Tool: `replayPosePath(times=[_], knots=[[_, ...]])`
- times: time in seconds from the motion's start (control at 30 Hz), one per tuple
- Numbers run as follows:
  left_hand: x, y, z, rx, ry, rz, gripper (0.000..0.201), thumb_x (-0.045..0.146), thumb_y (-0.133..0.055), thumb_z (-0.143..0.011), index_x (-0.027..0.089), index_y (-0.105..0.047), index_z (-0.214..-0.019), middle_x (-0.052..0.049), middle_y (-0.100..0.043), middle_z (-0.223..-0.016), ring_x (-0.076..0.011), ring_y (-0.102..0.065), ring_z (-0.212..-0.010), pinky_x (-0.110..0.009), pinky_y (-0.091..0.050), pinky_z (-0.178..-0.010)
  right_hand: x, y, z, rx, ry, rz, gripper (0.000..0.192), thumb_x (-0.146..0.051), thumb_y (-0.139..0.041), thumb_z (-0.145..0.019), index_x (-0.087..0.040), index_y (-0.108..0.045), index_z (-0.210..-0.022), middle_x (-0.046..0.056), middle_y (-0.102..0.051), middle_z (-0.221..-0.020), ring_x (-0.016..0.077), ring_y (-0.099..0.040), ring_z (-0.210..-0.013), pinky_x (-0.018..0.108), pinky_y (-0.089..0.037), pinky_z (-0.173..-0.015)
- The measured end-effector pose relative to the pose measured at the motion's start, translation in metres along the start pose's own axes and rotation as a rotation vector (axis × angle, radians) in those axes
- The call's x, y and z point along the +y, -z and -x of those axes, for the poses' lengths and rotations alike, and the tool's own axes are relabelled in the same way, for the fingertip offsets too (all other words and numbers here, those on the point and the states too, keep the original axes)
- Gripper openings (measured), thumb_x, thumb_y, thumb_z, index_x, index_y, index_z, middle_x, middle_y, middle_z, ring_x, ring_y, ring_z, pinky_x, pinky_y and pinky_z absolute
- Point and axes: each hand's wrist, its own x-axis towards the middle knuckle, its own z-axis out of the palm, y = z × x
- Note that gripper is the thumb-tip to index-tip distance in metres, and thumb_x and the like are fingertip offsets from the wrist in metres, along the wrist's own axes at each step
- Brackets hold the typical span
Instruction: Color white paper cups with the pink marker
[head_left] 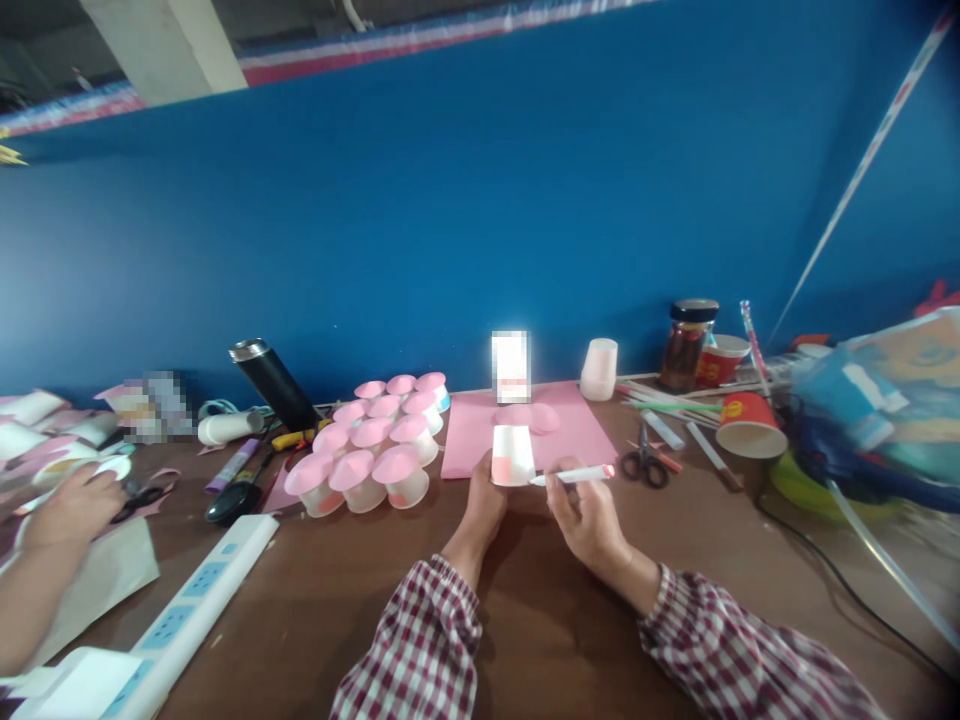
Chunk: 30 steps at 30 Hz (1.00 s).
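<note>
My left hand is closed around the lower left side of a white paper cup that has a pinkish patch on its side. Between the fingers of my right hand is a white marker with a red end, its other end pointing left at the cup and close to its lower right side. Whether the tip touches the cup I cannot tell. Behind the cup, pink paper discs lie on a pink sheet. Several paper cups topped with pink discs stand in rows left of my hands.
Right lie black-handled scissors, pens and a red paper cup; a jar stands behind. A stack of white cups is near the blue partition. Left are a power strip, a black flask and another person's hand.
</note>
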Motion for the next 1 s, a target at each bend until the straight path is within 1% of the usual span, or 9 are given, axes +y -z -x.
replayPosePath(times=[0.1,0.23,0.47,0.63,0.77,1.0], knots=[[0.0,0.0,0.0,-0.016,0.005,0.014,0.018,0.022,-0.07,-0.063,0.016,-0.06,-0.076,0.003,-0.059,-0.066,-0.0116,-0.05,-0.062,-0.024,-0.04,-0.061,0.0,-0.001,0.001,0.002,-0.021,-0.021,0.016,-0.024,-0.043,-0.094,-0.019,-0.054,-0.082,-0.001,-0.056,-0.061,0.014,-0.053,-0.052,0.025,-0.044,-0.054],[-0.003,0.002,-0.001,-0.042,0.009,0.025,0.016,0.027,-0.068,-0.069,0.016,-0.06,-0.078,0.002,-0.06,-0.068,-0.0116,-0.05,-0.063,-0.024,-0.041,-0.062,0.001,-0.002,0.002,0.028,-0.071,-0.067,0.014,-0.026,-0.044,-0.095,-0.019,-0.053,-0.086,-0.001,-0.056,-0.06,0.0153,-0.056,-0.053,0.025,-0.045,-0.053],[-0.009,0.004,-0.002,-0.078,0.002,0.041,0.022,0.033,-0.069,-0.072,0.015,-0.061,-0.082,0.0,-0.062,-0.072,-0.0128,-0.053,-0.066,-0.026,-0.043,-0.064,0.004,-0.003,0.002,0.058,-0.079,-0.078,0.012,-0.026,-0.044,-0.094,-0.019,-0.053,-0.089,0.001,-0.059,-0.065,0.0157,-0.058,-0.055,0.025,-0.047,-0.054],[-0.01,0.005,-0.002,-0.094,0.007,0.05,0.027,0.035,-0.073,-0.07,0.015,-0.062,-0.083,-0.002,-0.064,-0.075,-0.014,-0.055,-0.068,-0.026,-0.043,-0.064,0.003,-0.002,0.002,0.069,-0.077,-0.072,0.013,-0.026,-0.044,-0.095,-0.019,-0.054,-0.089,0.002,-0.06,-0.068,0.016,-0.059,-0.058,0.026,-0.048,-0.057],[-0.009,0.005,-0.002,-0.108,0.008,0.063,0.025,0.035,-0.072,-0.073,0.014,-0.061,-0.083,-0.001,-0.062,-0.074,-0.0128,-0.054,-0.067,-0.025,-0.043,-0.063,0.003,-0.002,0.002,0.059,-0.084,-0.081,0.014,-0.026,-0.044,-0.095,-0.018,-0.054,-0.088,0.001,-0.059,-0.067,0.0148,-0.057,-0.054,0.026,-0.046,-0.056],[-0.009,0.005,-0.002,-0.122,0.024,0.085,0.028,0.036,-0.074,-0.069,0.015,-0.063,-0.083,-0.002,-0.065,-0.075,-0.0147,-0.056,-0.068,-0.027,-0.044,-0.064,0.004,-0.002,0.001,0.095,-0.032,-0.046,0.013,-0.025,-0.044,-0.095,-0.018,-0.055,-0.088,0.002,-0.061,-0.071,0.0151,-0.057,-0.058,0.026,-0.045,-0.059]])
